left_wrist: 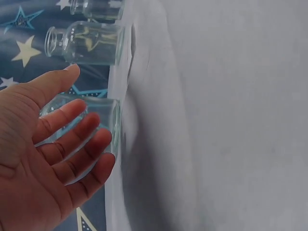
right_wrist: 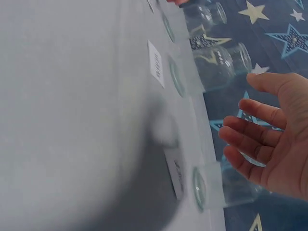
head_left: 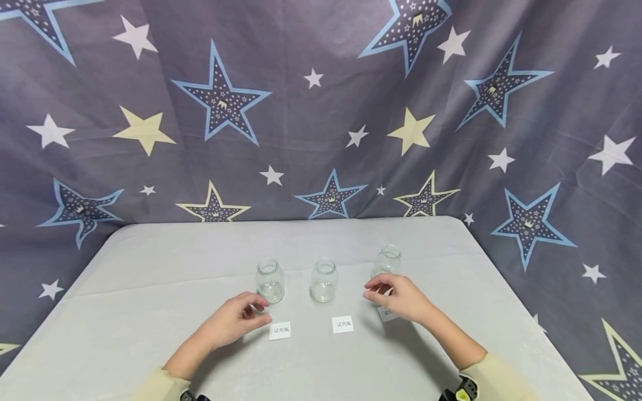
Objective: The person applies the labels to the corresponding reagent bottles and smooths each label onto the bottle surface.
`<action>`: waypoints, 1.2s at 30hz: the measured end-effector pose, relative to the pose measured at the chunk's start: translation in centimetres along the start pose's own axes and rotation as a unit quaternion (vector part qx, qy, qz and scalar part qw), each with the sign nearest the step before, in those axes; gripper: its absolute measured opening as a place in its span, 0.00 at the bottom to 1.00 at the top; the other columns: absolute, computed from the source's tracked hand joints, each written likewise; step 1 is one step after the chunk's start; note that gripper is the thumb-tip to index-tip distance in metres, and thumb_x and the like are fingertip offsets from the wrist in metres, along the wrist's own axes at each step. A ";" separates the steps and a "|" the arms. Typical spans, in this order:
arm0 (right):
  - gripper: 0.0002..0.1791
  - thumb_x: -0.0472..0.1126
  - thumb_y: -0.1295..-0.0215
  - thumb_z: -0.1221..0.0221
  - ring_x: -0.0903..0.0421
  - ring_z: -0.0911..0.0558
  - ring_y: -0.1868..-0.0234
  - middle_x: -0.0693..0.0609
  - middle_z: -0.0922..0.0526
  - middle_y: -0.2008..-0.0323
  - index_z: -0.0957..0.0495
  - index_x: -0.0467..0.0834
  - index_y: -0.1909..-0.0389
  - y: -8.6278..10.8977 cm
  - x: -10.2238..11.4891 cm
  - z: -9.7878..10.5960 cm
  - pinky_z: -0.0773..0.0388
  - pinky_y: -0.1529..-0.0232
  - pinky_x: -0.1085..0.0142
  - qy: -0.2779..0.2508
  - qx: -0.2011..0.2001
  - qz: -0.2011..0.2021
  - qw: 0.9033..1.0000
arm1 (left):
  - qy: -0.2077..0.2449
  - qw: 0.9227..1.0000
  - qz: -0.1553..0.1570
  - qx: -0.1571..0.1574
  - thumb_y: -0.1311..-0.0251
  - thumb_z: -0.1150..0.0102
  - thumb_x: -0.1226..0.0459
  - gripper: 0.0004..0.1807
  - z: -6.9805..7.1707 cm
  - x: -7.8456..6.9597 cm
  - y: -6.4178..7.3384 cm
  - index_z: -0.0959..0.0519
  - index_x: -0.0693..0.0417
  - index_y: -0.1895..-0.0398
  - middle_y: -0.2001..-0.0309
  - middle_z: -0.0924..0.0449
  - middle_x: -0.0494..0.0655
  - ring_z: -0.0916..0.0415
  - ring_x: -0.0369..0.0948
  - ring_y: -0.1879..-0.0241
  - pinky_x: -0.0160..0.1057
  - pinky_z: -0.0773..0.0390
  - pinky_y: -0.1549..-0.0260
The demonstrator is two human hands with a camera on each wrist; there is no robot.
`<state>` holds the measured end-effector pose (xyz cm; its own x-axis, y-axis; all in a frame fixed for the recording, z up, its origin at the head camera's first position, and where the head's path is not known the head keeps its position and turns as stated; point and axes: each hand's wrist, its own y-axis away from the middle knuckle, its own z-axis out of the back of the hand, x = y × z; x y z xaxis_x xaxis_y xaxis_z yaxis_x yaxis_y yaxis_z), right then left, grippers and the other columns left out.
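Observation:
Three clear glass bottles stand upright in a loose row: a left bottle, a middle bottle and a right bottle. My left hand hovers just in front of the left bottle, its fingers loosely bent around nothing. In the left wrist view, that bottle shows behind the fingers. My right hand is held in front of the right bottle and hides its lower part. Seen from the right wrist, its fingers are relaxed and grip nothing.
Small white cards with printed characters lie before the bottles: a left card, a middle card and a right card partly covered by my right hand. A pale cloth covers the table. Behind hangs a grey star-patterned curtain.

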<state>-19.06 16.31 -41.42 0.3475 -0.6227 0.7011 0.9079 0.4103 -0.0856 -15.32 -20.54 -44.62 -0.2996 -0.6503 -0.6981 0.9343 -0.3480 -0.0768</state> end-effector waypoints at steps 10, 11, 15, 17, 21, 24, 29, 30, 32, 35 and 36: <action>0.09 0.45 0.42 0.38 0.64 0.23 0.67 0.56 0.18 0.69 0.19 0.45 0.64 -0.8 1.5 -3.1 0.26 0.68 0.73 -0.030 0.031 0.036 0.998 | -0.027 0.999 0.000 0.021 0.50 0.34 0.53 0.19 -0.6 -0.3 -0.3 0.22 0.55 0.60 0.64 0.23 0.44 0.29 0.36 0.67 0.33 0.28 0.68; 0.09 0.45 0.42 0.38 0.64 0.23 0.67 0.56 0.18 0.69 0.19 0.44 0.64 -1.0 1.7 -3.4 0.26 0.68 0.73 -0.033 0.035 0.042 0.998 | -0.029 0.999 0.000 0.021 0.50 0.33 0.53 0.19 -0.7 -0.3 -0.3 0.22 0.55 0.60 0.65 0.23 0.44 0.30 0.36 0.67 0.33 0.28 0.68; 0.10 0.44 0.42 0.38 0.64 0.23 0.67 0.54 0.18 0.70 0.19 0.42 0.64 -1.5 2.4 -5.0 0.26 0.68 0.73 -0.049 0.051 0.063 0.996 | -0.041 0.999 0.001 0.023 0.51 0.32 0.54 0.19 -0.8 -0.2 -0.4 0.22 0.55 0.59 0.64 0.23 0.43 0.31 0.35 0.67 0.32 0.29 0.67; 0.10 0.44 0.42 0.37 0.65 0.23 0.67 0.53 0.18 0.70 0.19 0.41 0.64 -1.8 2.7 -5.8 0.26 0.67 0.74 -0.055 0.061 0.070 0.994 | -0.046 0.999 0.000 0.024 0.53 0.31 0.55 0.19 -0.9 -0.2 -0.4 0.22 0.55 0.60 0.64 0.23 0.43 0.31 0.35 0.67 0.32 0.29 0.67; 0.10 0.45 0.42 0.37 0.65 0.23 0.67 0.54 0.18 0.69 0.19 0.42 0.64 -2.1 3.3 -7.2 0.25 0.65 0.73 -0.059 0.081 0.074 0.992 | -0.056 0.998 -0.001 0.032 0.55 0.29 0.55 0.20 -1.0 -0.3 -0.4 0.23 0.54 0.61 0.65 0.24 0.42 0.31 0.35 0.67 0.32 0.29 0.67; 0.10 0.45 0.42 0.37 0.63 0.23 0.66 0.55 0.19 0.69 0.19 0.42 0.64 -2.3 3.9 -8.0 0.24 0.63 0.71 -0.052 0.089 0.084 0.991 | -0.062 0.997 0.006 0.036 0.57 0.28 0.55 0.21 -1.0 -0.4 -0.4 0.23 0.53 0.62 0.65 0.24 0.42 0.31 0.36 0.67 0.32 0.29 0.67; 0.11 0.45 0.43 0.37 0.61 0.21 0.66 0.56 0.18 0.70 0.19 0.42 0.63 -2.8 4.8 -9.3 0.23 0.61 0.69 -0.035 0.095 0.100 0.990 | -0.070 0.997 0.005 0.041 0.60 0.27 0.56 0.21 -0.9 -0.6 -0.3 0.23 0.53 0.63 0.66 0.25 0.41 0.32 0.35 0.67 0.32 0.30 0.68; 0.11 0.45 0.43 0.37 0.61 0.21 0.66 0.56 0.18 0.70 0.19 0.42 0.63 -2.9 4.9 -9.6 0.23 0.61 0.70 -0.033 0.098 0.100 0.990 | -0.072 0.997 0.002 0.041 0.60 0.26 0.56 0.21 -0.9 -0.6 -0.2 0.23 0.52 0.63 0.67 0.25 0.41 0.32 0.35 0.68 0.32 0.30 0.68; 0.11 0.45 0.44 0.36 0.62 0.21 0.66 0.57 0.19 0.70 0.19 0.43 0.63 -3.1 5.1 -10.1 0.24 0.62 0.72 -0.031 0.103 0.098 0.989 | -0.077 0.996 -0.005 0.041 0.60 0.26 0.57 0.20 -0.9 -0.6 -0.2 0.23 0.53 0.64 0.67 0.25 0.41 0.32 0.35 0.68 0.32 0.31 0.68; 0.11 0.44 0.45 0.35 0.63 0.21 0.67 0.56 0.18 0.70 0.19 0.43 0.63 -3.3 5.5 -10.8 0.25 0.64 0.75 -0.023 0.107 0.104 0.988 | -0.079 0.996 -0.008 0.040 0.61 0.26 0.57 0.20 -1.0 -0.6 -0.1 0.23 0.53 0.64 0.67 0.25 0.41 0.32 0.35 0.67 0.33 0.31 0.67; 0.11 0.44 0.45 0.35 0.62 0.21 0.67 0.55 0.18 0.70 0.19 0.43 0.63 -3.3 5.7 -11.0 0.26 0.64 0.76 -0.017 0.108 0.108 0.988 | -0.080 0.996 -0.004 0.040 0.61 0.26 0.58 0.20 -1.0 -0.7 0.0 0.23 0.53 0.64 0.67 0.25 0.41 0.31 0.35 0.66 0.33 0.30 0.67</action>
<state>-17.53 4.04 -44.96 0.5169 -0.4840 0.7061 0.7409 0.6662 -0.0857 -14.93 -19.41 -44.90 -0.3403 -0.7440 -0.5750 0.9152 -0.4025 -0.0209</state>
